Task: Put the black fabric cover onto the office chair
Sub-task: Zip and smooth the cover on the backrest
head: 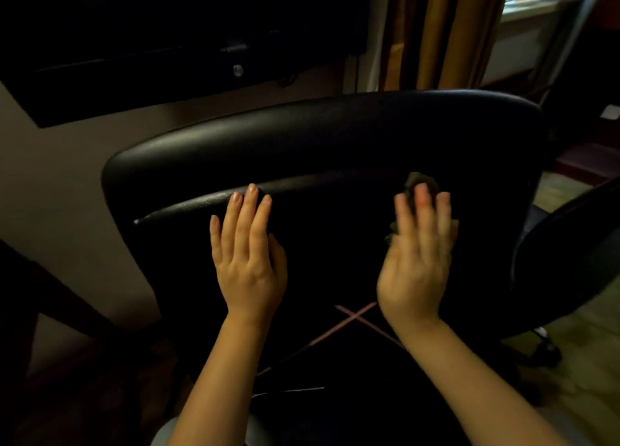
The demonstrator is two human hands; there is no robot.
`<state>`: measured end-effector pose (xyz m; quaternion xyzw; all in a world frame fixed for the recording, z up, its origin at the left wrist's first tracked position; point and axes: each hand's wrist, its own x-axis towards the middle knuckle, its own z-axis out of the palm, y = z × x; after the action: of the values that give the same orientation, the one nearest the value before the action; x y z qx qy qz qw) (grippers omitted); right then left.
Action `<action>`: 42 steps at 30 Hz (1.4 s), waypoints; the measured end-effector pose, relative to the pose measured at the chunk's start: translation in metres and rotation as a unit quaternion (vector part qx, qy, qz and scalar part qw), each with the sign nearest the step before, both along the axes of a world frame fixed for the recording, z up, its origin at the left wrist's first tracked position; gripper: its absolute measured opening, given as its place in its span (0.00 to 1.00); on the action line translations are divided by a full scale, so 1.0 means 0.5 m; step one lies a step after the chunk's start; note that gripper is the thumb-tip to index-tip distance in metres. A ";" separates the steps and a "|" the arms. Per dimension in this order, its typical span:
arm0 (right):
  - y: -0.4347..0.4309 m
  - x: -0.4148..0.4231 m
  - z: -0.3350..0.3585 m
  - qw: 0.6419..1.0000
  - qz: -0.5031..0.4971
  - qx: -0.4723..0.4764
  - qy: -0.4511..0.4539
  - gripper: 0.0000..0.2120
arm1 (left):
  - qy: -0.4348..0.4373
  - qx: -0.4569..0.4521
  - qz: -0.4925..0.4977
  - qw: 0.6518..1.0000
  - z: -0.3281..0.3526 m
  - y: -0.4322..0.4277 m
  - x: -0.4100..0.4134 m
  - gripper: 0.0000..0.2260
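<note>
The black office chair (pixel 335 133) fills the middle of the view, with its glossy backrest top toward the wall. Black fabric, the cover (pixel 322 264), lies over the backrest face below a raised fold line, with thin pink seam lines crossing lower down. My left hand (pixel 246 261) rests flat on the fabric, fingers straight, with its fingertips at the fold. My right hand (pixel 416 258) is blurred. Its fingers are straight and press on a small bunched, dull-green-looking lump of fabric (pixel 421 180) at the fold.
A dark screen (pixel 167 43) hangs on the beige wall behind the chair. Brown curtains (pixel 449 26) and a bright window are at the upper right. The chair's armrest (pixel 557 241) curves at the right over pale carpet. Dark furniture stands at the lower left.
</note>
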<state>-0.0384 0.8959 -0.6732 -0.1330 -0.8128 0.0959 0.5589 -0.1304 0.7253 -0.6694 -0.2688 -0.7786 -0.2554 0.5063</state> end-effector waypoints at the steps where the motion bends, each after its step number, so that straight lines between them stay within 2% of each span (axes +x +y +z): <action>1: -0.028 -0.016 -0.002 1.000 0.008 0.017 -0.004 0.23 | 0.003 -0.001 -0.003 1.000 -0.003 -0.002 -0.002 0.19; 6: -0.116 -0.059 -0.010 0.991 0.070 0.105 -0.040 0.21 | 0.016 -0.011 0.002 1.000 -0.005 0.001 -0.011 0.18; 10: -0.055 -0.031 -0.022 0.978 0.064 0.183 -0.082 0.22 | 0.019 -0.015 -0.004 1.000 -0.005 0.004 -0.006 0.19; 15: 0.089 0.051 -0.046 0.983 -0.021 0.164 -0.073 0.23 | 0.018 -0.010 -0.007 1.000 -0.001 0.016 0.001 0.19; 18: 0.153 0.100 -0.055 0.991 -0.053 0.112 -0.053 0.23 | 0.019 -0.009 -0.007 1.000 0.000 0.017 0.004 0.19; 25: 0.079 0.064 -0.039 0.999 -0.048 -0.016 0.010 0.21 | 0.019 0.003 0.008 1.000 -0.007 0.007 0.003 0.20; 34: -0.137 -0.052 -0.039 0.991 0.048 0.111 -0.064 0.21 | 0.008 0.024 -0.022 0.999 -0.006 -0.003 -0.005 0.18; 38: -0.094 -0.038 -0.043 0.975 0.074 0.191 -0.089 0.22 | 0.008 0.028 -0.037 0.999 -0.001 0.002 -0.001 0.17; 42: 0.008 0.007 -0.042 0.981 0.016 0.176 -0.077 0.23 | 0.005 0.027 -0.035 0.999 -0.002 0.008 0.002 0.18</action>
<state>-0.0349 0.9000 -0.6944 -0.0259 -0.8597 -0.0503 0.5077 -0.1292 0.7290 -0.6702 -0.2833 -0.7593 -0.2922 0.5078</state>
